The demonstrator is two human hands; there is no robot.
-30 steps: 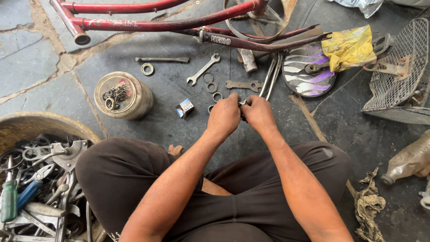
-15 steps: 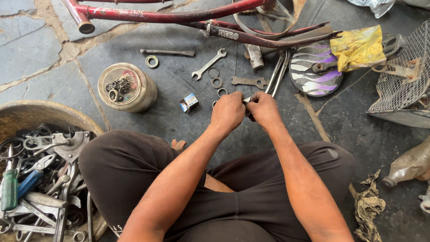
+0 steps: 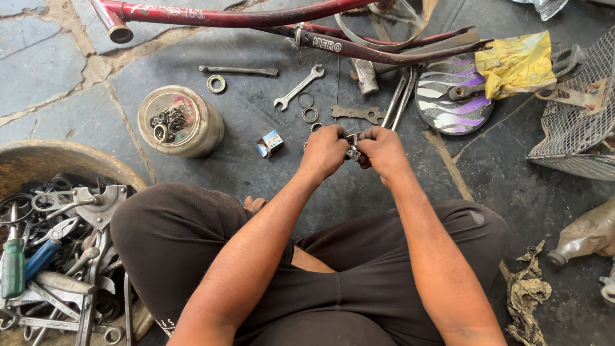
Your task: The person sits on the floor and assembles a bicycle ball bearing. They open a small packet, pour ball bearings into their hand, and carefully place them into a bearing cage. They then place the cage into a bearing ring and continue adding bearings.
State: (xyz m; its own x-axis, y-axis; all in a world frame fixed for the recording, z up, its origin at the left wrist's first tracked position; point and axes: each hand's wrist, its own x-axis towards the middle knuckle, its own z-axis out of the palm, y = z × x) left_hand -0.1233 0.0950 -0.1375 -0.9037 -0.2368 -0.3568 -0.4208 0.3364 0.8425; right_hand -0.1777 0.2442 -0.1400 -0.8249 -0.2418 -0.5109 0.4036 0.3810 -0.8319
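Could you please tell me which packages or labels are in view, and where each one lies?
Small box: on the ground left of the hands, cube-shaped, blue and white.
Yellow wrapper: upper right, crumpled over the patterned disc.
Frame lettering: white, on the dark red bicycle tube at top.

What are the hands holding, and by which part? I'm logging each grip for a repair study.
Left hand and right hand pinch a small metal part between fingertips; which part cannot be told.
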